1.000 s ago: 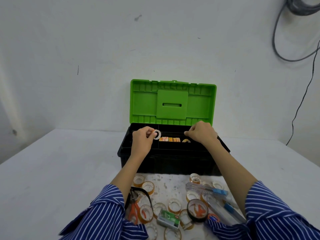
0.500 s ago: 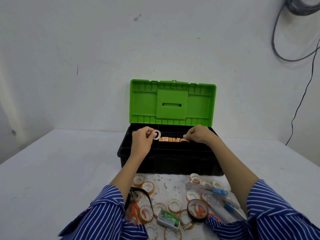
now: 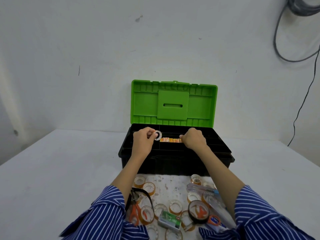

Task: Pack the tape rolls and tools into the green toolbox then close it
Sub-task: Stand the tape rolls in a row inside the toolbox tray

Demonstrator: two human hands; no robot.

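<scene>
Risk lay in the left hand [image 3: 142,142]: its fingertips pinched a small roll [image 3: 158,135] by the edge, and a loose pinch could have dropped it outside the tray slot. The right hand [image 3: 194,140], fingers curled, pressed the row of rolls [image 3: 170,140] in the toolbox [image 3: 174,158]; whether it gripped one I cannot tell. Lid [image 3: 174,103] stood upright, green over a black base. Many rolls and scissors [image 3: 136,211] waited on the table [image 3: 57,170].

Single head-worn view, forward and down, close over the table [image 3: 52,170]
</scene>
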